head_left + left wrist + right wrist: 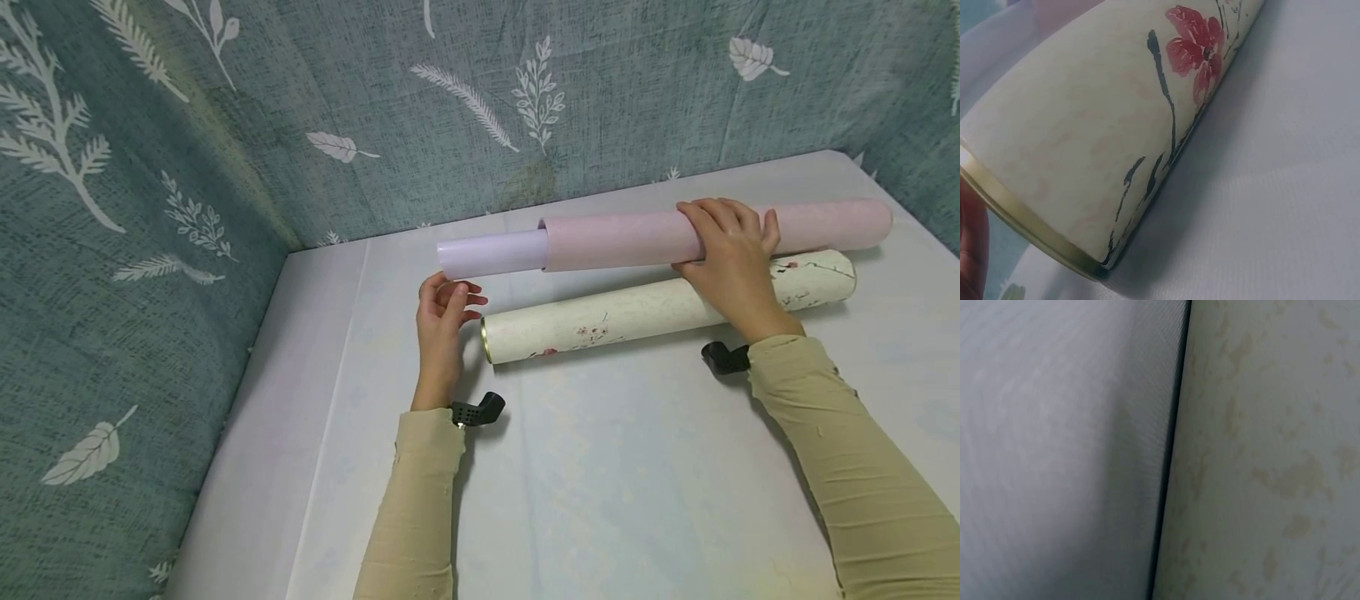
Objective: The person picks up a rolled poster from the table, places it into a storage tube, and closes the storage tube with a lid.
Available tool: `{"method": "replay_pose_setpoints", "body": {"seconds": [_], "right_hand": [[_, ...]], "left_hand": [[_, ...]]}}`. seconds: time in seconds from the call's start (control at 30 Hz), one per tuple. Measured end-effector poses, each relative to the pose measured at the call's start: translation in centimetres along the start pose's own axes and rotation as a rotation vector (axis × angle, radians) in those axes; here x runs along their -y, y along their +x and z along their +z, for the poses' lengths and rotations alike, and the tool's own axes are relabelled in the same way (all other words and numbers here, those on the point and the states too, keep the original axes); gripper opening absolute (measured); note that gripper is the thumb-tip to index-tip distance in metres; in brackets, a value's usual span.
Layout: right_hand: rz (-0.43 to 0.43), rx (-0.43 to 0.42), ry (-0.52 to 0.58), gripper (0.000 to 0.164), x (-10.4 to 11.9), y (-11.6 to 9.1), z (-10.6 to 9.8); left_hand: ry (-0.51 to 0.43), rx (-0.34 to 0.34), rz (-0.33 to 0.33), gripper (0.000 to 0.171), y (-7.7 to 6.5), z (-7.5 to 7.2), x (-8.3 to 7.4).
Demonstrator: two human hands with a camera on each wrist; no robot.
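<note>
A long pink tube (pixel 622 242) lies across the far part of the table, with a smooth pale lavender roll (pixel 495 253) sticking out of its left end. My right hand (pixel 731 258) grips the pink tube from above, around its middle. Just below the free end of the lavender roll is my left hand (pixel 441 321), fingers loosely bent and apart; whether a fingertip touches the roll cannot be made out. Nearer to me lies a cream tube (pixel 637 312) printed with red blossoms, its gold-rimmed left end beside my left fingers. In the left wrist view the gold rim (pixel 1035 234) shows close up.
White cloth (pixel 600 467) covers the table. A green-grey curtain (pixel 375 108) with white leaf prints hangs behind it and along the left side. Black wrist cameras stick out at the left wrist (pixel 480 409) and the right wrist (pixel 724 358).
</note>
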State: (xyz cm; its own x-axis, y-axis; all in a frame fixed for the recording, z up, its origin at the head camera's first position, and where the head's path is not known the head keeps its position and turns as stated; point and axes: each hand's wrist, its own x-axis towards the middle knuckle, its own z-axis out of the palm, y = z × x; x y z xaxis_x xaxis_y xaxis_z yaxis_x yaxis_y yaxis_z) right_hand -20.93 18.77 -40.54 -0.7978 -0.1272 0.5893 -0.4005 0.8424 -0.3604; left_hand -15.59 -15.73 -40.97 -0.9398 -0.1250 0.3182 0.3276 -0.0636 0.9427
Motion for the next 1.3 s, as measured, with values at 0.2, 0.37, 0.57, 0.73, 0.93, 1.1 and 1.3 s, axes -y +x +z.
{"method": "replay_pose_setpoints", "body": {"seconds": [0.2, 0.37, 0.57, 0.73, 0.93, 1.1, 1.3], "right_hand": [[-0.013, -0.014, 0.002, 0.068, -0.1, -0.1, 0.0], [-0.02, -0.017, -0.001, 0.067, 0.0, -0.1, 0.0], [-0.009, -0.007, 0.0, 0.068, 0.1, -0.1, -0.1], [-0.002, -0.005, -0.002, 0.068, 0.0, 0.0, 0.0], [-0.002, -0.006, -0.003, 0.069, 0.0, -0.1, 0.0], [-0.011, -0.01, -0.004, 0.069, 0.0, -0.1, 0.0], [-0.017, -0.017, 0.002, 0.069, 0.0, -0.1, 0.0]], "left_hand": [[0.036, 0.007, 0.006, 0.026, -0.1, 0.3, -0.2], [0.042, 0.009, -0.003, 0.026, -0.1, 0.4, -0.2], [0.079, 0.033, -0.012, 0.027, -0.1, 0.5, -0.2], [0.106, 0.046, -0.018, 0.029, -0.1, 0.6, -0.1], [0.129, 0.06, -0.005, 0.031, -0.2, 0.7, -0.1], [0.143, 0.07, -0.006, 0.032, -0.3, 0.9, -0.2], [0.166, 0.073, -0.007, 0.033, -0.3, 1.1, -0.2]]}}
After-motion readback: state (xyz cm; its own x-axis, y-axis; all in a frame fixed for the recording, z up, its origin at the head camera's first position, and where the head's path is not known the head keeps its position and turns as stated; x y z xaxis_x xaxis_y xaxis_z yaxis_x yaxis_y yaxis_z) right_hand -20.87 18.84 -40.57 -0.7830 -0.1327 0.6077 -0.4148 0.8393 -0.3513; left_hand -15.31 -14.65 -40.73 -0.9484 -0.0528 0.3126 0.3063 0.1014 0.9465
